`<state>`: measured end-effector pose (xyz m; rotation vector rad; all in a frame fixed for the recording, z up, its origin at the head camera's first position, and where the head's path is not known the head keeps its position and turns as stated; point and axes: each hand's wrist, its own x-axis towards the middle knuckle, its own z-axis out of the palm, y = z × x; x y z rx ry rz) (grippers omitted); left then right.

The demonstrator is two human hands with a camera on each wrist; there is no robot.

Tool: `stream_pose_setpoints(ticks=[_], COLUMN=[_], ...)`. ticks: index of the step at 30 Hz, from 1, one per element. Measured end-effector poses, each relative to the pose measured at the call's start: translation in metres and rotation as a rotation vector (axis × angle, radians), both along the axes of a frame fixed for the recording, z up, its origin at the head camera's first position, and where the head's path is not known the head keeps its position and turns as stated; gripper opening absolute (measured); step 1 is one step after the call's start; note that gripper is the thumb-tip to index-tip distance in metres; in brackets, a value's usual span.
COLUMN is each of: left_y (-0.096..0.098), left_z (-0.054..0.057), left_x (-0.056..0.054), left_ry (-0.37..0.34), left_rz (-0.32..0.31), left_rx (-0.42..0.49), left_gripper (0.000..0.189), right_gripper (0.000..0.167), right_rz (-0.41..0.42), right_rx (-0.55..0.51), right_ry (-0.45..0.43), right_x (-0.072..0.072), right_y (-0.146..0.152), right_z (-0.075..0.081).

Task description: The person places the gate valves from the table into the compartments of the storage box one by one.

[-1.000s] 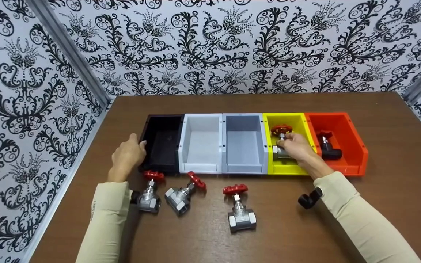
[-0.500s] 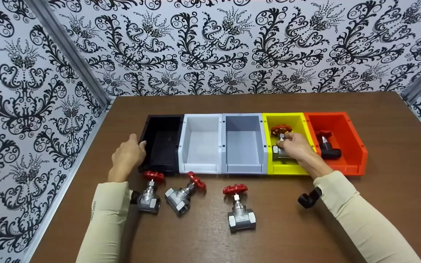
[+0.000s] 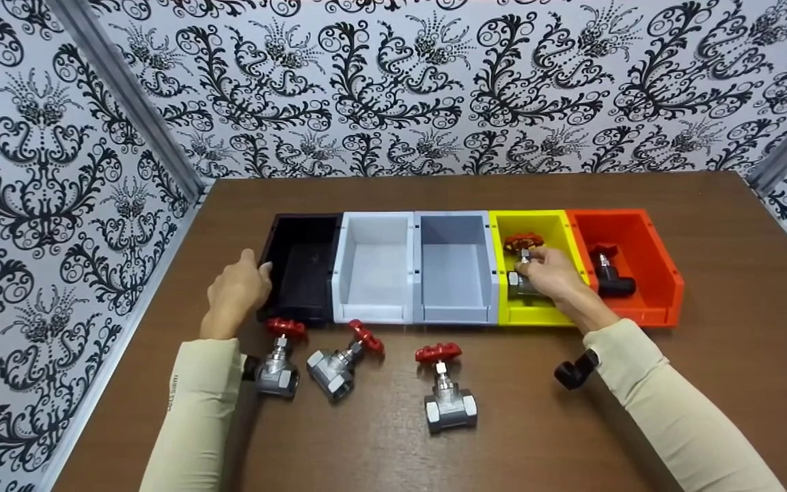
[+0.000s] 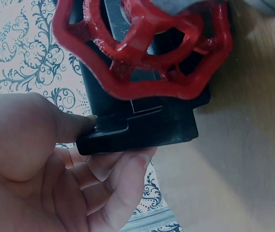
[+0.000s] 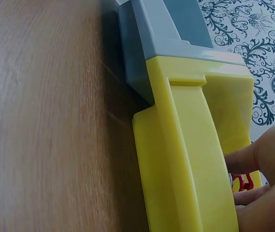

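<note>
Valve (image 3: 519,283) with a red handwheel sits inside the yellow bin (image 3: 533,316), its wheel toward 12 o'clock, its body toward 6. On my head feed the right hand (image 3: 559,277) reaches in from 4 o'clock, its grip pinching the stem below the wheel; from the right wrist I get mainly the bin's front lip, some fingers and a sliver of red. At 3 o'clock from the held valve, the orange bin (image 3: 670,283) contains a dark valve (image 3: 615,285). Toward 9 o'clock the gray bin (image 3: 457,273), white bin (image 3: 374,273) and black bin (image 3: 311,263) continue the row, side by side. At that end I see the left hand (image 3: 238,290) grasping the black bin's edge between thumb and fingers. On the brown worktop (image 3: 366,454) one steel valve (image 3: 451,411) lies at 7 o'clock; two more valves (image 3: 333,372) lie toward 8. Beyond, at 12 o'clock, stands a patterned wall (image 3: 393,102).
</note>
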<state>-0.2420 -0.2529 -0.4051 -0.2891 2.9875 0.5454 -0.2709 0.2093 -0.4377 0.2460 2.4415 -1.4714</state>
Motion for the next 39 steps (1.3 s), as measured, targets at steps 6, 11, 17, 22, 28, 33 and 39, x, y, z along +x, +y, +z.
stream_pose_setpoints(ticks=[6, 11, 17, 22, 28, 33, 39], left_y=[-0.0003, 0.0, 0.0, -0.0002, 0.0002, 0.0002, -0.0007], left_z=[0.0002, 0.0003, 0.0006, 0.0008, 0.0008, 0.0006, 0.0006], left_x=[-0.0006, -0.0015, -0.0023, -0.0019, -0.0015, -0.0016, -0.0016], left_ry=[-0.006, -0.021, -0.034, -0.036, -0.023, -0.021, -0.021], left_rz=[0.003, 0.014, 0.021, 0.02, 0.026, 0.025, 0.013], left_rx=[0.005, 0.003, 0.001, 0.004, 0.002, 0.002, 0.001], left_gripper=[0.047, 0.048, 0.048, 0.049, 0.048, 0.048, 0.048], right_gripper=[0.059, 0.059, 0.061, 0.061, 0.062, 0.063, 0.064], right_rz=[-0.006, -0.003, 0.008, -0.001, -0.003, 0.0, 0.003], right_rx=[0.017, 0.022, 0.033, 0.036, 0.043, 0.05, 0.029], right_ry=[0.004, 0.013, 0.021, 0.016, 0.012, 0.01, 0.009], right_x=[0.0006, 0.0018, 0.003, 0.0035, 0.0036, 0.0037, 0.005], right_y=[-0.0012, -0.0008, -0.0015, -0.0024, -0.0026, -0.0025, -0.0025], right_z=[0.0006, 0.0006, 0.001, 0.0017, 0.0022, 0.0028, 0.0044])
